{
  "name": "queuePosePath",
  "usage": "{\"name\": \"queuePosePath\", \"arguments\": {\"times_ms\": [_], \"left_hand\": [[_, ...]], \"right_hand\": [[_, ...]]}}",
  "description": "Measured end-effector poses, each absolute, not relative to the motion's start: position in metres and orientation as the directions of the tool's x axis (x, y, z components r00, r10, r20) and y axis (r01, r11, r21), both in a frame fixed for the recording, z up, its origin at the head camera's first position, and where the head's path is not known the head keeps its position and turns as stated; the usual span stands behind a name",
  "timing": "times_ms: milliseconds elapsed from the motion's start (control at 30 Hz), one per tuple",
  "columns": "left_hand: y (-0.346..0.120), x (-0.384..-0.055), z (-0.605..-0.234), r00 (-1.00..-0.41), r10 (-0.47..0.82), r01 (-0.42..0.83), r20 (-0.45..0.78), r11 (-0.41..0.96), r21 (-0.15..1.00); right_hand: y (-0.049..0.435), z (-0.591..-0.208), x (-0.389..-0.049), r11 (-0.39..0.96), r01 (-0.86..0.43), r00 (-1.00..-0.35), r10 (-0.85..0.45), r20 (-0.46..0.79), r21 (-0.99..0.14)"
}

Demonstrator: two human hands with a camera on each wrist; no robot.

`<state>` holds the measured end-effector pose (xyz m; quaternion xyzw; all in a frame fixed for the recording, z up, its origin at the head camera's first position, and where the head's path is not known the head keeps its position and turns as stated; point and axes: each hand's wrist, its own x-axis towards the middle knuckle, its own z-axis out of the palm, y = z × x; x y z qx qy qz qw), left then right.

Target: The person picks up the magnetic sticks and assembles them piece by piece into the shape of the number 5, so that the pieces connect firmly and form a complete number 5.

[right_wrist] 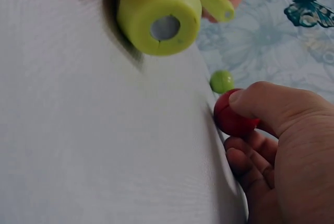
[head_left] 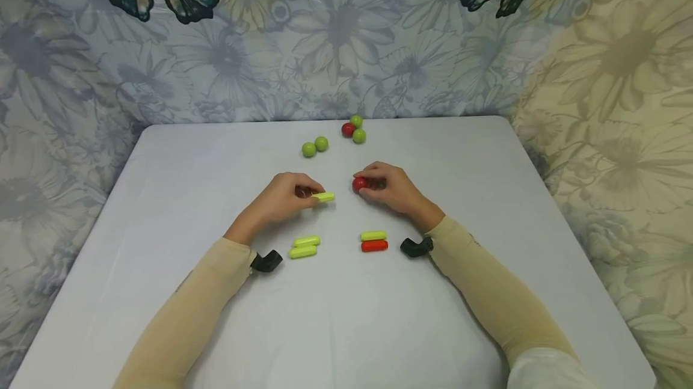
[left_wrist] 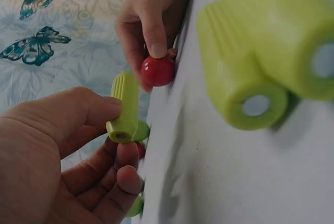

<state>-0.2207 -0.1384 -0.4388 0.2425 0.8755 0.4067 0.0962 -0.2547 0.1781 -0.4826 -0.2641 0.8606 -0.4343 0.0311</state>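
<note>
In the head view my left hand (head_left: 289, 196) pinches a yellow-green ribbed stick (head_left: 325, 196) between thumb and fingers; the left wrist view shows the stick (left_wrist: 123, 109) with a small hole in its near end. Opposite it, my right hand (head_left: 392, 187) holds a shiny red ball (head_left: 360, 184) by thumb and fingertips, close to the tabletop. The right wrist view shows a seam line round this red ball (right_wrist: 234, 114). A gap separates the two held things.
Nearer me lie two yellow-green sticks (head_left: 305, 247) on the left, and a yellow-green stick (head_left: 373, 235) beside a red stick (head_left: 375, 246) on the right. Toward the back edge sit green balls (head_left: 308, 149) and another red ball (head_left: 348, 130). The white table (head_left: 335, 317) meets a flowered backdrop (head_left: 341, 46).
</note>
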Motion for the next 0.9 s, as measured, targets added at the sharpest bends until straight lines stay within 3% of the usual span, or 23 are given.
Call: {"name": "queuePosePath", "arguments": {"times_ms": [367,900], "left_hand": [[-0.128,-0.246,-0.443,-0.854,0.52,0.351,0.002,0.575,0.739],[-0.121,-0.258,-0.453,-0.846,0.531,0.323,-0.041,0.573,0.753]], "right_hand": [[0.173,-0.482,-0.252,0.487,-0.44,-0.853,-0.489,0.182,-0.754],[0.166,-0.481,-0.248,0.499,-0.443,-0.852,-0.493,0.177,-0.745]]}}
